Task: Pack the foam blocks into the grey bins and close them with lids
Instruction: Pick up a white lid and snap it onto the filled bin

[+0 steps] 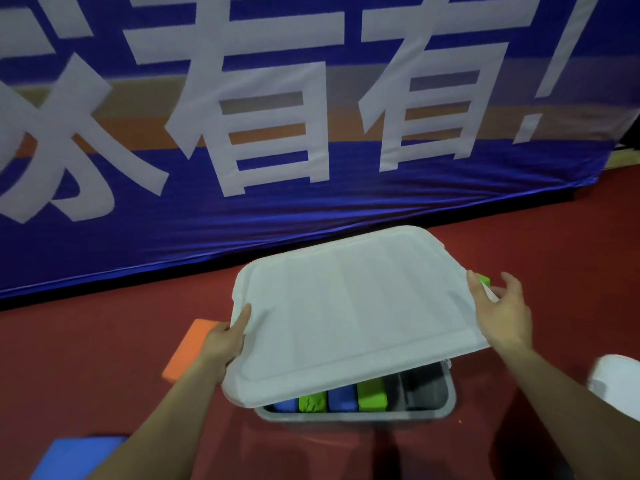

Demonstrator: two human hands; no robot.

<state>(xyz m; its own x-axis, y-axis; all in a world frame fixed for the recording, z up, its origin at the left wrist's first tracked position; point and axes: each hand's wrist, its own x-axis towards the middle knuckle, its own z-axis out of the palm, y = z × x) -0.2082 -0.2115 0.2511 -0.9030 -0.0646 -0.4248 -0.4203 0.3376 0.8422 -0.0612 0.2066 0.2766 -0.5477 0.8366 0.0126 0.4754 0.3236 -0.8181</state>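
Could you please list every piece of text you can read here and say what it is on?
"看看!": large white characters on the blue banner, tops cropped.
One more character at the banner's left edge: cut off, unreadable.
White lid, grey bin: no text visible.

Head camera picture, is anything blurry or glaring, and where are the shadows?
Head view: soft all over, most at the edges, where the blue block and the white object smear; no glare, flat light; the lid shades the grey bin's inside.
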